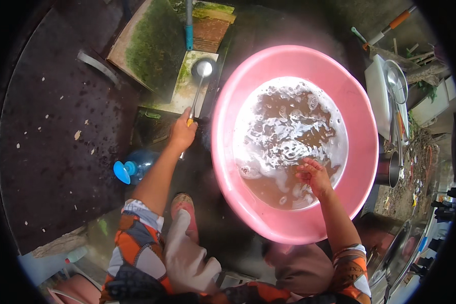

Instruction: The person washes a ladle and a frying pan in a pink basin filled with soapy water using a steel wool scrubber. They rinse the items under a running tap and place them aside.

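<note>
My left hand (182, 133) is closed round the handle of a long metal ladle (199, 86), which has a yellow band by my fingers. Its round, shiny bowl points away from me, above a mossy slab (185, 86). To the right stands a big pink tub (294, 230) of cloudy brown water (273, 182) with white foam and ripples. Over the water, near the tub's right side, my right hand (314, 177) hangs with its fingers apart and slightly bent, nothing in it. Whether its fingertips touch the water I cannot tell.
A clear blue bottle (143, 164) with a blue cap lies by my left forearm. Left of it is a dark tabletop (55, 142) with pale flecks. Beyond the tub's right rim are a white tray (377, 96), a strainer (396, 81) and a metal pot (388, 169).
</note>
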`<state>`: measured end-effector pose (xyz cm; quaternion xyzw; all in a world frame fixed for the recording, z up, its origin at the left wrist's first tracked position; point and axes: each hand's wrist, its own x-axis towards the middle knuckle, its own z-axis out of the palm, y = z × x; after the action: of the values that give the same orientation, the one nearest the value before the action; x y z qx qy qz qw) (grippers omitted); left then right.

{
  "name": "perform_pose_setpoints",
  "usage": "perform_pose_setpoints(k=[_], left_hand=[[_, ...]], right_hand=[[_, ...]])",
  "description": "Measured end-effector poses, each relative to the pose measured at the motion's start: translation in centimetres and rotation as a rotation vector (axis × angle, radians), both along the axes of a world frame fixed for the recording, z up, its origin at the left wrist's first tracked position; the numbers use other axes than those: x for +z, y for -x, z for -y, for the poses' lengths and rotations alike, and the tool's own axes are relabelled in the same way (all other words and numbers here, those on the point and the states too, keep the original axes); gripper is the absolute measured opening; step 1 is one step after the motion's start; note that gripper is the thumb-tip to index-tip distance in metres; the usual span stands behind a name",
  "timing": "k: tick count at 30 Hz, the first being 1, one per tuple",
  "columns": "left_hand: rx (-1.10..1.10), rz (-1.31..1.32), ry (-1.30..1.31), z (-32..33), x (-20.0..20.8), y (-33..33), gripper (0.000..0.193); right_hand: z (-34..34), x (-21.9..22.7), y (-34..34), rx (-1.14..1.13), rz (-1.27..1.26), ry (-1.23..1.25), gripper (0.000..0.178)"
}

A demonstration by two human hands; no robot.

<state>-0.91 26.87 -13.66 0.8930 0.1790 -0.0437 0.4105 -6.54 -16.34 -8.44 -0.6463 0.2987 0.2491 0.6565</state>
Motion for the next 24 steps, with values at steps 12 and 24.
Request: perform_pose_setpoints(k=[12,24], left_hand=[[-0.056,0.072,-0.087,1.2,1.4,-1.0,0.058],[0.034,-0.154,0.108,1.3,6.9,-3.5,0.056]], right_hand=[[1.7,-0.7,0.6,-0.002,-0.026,-0.015,0.029],[3.3,-1.3,0.7,-0.029,-0.052,-0.009,0.028]])
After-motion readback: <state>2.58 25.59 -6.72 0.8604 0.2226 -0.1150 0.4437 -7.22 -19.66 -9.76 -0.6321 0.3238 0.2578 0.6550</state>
